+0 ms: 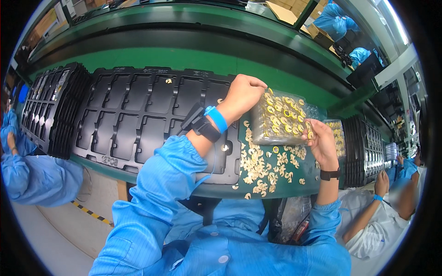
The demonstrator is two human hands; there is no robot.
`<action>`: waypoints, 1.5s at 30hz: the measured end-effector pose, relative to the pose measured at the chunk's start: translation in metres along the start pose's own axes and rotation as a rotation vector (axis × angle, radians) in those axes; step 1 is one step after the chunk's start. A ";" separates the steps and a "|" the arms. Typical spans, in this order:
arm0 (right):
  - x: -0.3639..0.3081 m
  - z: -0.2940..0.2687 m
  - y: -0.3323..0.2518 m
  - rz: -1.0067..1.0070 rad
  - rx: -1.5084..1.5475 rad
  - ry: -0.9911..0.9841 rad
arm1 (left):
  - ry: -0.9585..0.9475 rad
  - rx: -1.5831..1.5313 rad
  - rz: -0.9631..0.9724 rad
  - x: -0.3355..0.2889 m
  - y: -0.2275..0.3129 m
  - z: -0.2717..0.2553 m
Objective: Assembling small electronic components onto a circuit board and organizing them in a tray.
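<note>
Sleeves (154, 198) frame left fingers (258, 82) at trays (258, 125), grip unclear, right fingers (317, 126) pinching a ring (309, 133).

We see that the counter (202, 62) is green and the big trays (156, 96) are black. The box (256, 131) is see-through, and its little pieces (287, 113) are yellow and pale cream. We see cream bits (254, 171) making pale speckles on the green. The sleeves (142, 216) are blue, the wristband (216, 119) is brighter blue, and the tape (92, 213) has yellow and black stripes.
</note>
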State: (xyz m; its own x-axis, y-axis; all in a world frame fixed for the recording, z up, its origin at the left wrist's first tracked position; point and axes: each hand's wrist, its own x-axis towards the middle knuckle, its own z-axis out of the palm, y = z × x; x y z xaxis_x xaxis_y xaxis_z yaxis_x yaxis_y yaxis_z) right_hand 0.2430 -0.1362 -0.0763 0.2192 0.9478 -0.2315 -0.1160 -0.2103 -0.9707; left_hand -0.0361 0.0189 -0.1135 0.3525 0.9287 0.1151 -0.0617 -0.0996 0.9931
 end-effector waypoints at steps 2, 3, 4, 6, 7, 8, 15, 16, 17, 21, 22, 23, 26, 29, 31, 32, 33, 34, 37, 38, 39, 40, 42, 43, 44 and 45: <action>0.001 -0.001 0.000 0.001 0.015 0.001 | 0.009 0.020 0.028 0.001 -0.001 0.001; 0.001 -0.002 0.001 0.002 0.027 0.000 | 0.003 0.020 0.017 0.001 -0.001 0.001; 0.000 -0.003 0.001 0.002 0.027 0.002 | -0.004 0.021 0.005 0.002 -0.001 0.002; -0.002 -0.001 0.000 0.007 0.038 0.003 | 0.020 0.018 0.031 0.003 -0.002 0.003; -0.002 0.000 -0.001 0.007 0.039 0.003 | 0.044 0.015 0.059 0.003 -0.003 0.003; -0.002 0.000 -0.001 0.003 0.033 0.007 | 0.037 0.014 0.057 0.001 0.000 0.004; -0.004 -0.003 -0.003 -0.029 0.056 -0.019 | -0.069 -0.068 0.032 -0.005 0.012 0.000; -0.005 -0.003 -0.003 -0.028 0.058 -0.011 | -0.087 -0.100 0.009 -0.006 0.014 0.000; -0.006 -0.003 -0.003 -0.030 0.056 -0.018 | -0.095 -0.102 0.008 -0.006 0.016 -0.001; -0.006 0.001 -0.004 -0.038 0.072 -0.034 | -0.174 -0.192 -0.087 -0.005 0.019 -0.006; -0.005 0.001 -0.004 -0.051 0.062 -0.038 | -0.211 -0.237 -0.098 -0.004 0.019 -0.008; -0.005 0.000 -0.004 -0.049 0.064 -0.032 | -0.251 -0.284 -0.111 -0.005 0.021 -0.007; -0.004 0.000 -0.008 -0.068 0.044 -0.005 | -0.293 -0.533 -0.196 -0.009 0.029 0.002; 0.000 0.002 -0.012 -0.082 0.050 -0.027 | -0.318 -0.736 -0.262 -0.014 0.037 0.007; 0.002 0.010 -0.014 -0.097 0.035 -0.049 | -0.360 -0.831 -0.256 -0.010 0.026 0.005; 0.003 0.013 -0.015 -0.098 0.037 -0.046 | -0.410 -0.929 -0.252 -0.008 0.024 0.006; 0.003 0.016 -0.015 -0.099 0.050 -0.060 | -0.414 -0.928 -0.253 -0.007 0.022 0.007; 0.004 0.018 -0.015 -0.100 0.063 -0.075 | -0.398 -0.929 -0.255 -0.007 0.020 0.007; 0.006 0.019 -0.015 -0.100 0.067 -0.093 | -0.388 -0.924 -0.272 -0.005 0.018 0.003; 0.007 0.021 -0.015 -0.098 0.068 -0.092 | -0.387 -0.916 -0.282 -0.005 0.017 0.002; 0.007 0.023 -0.016 -0.091 0.066 -0.086 | -0.387 -0.916 -0.285 -0.004 0.016 0.002; 0.006 0.025 -0.016 -0.084 0.064 -0.081 | -0.369 -0.920 -0.273 -0.003 0.015 0.002; 0.001 0.031 -0.016 -0.103 0.011 -0.034 | -0.345 -0.923 -0.260 -0.001 0.016 0.000; 0.000 0.032 -0.016 -0.124 -0.042 0.015 | -0.314 -0.915 -0.253 0.000 0.015 -0.001; 0.001 0.029 -0.015 -0.123 -0.042 0.015 | -0.285 -0.907 -0.245 0.002 0.015 -0.002; 0.002 0.025 -0.014 -0.183 -0.141 0.069 | -0.285 -0.907 -0.247 0.004 0.014 -0.004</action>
State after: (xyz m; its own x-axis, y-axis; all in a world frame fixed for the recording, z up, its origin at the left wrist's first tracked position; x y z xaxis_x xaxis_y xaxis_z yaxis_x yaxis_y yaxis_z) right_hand 0.2213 -0.1254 -0.0620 0.2901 0.9557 -0.0500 0.0672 -0.0724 -0.9951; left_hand -0.0389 0.0223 -0.0992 0.6568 0.7536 0.0261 -0.6075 0.5083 0.6104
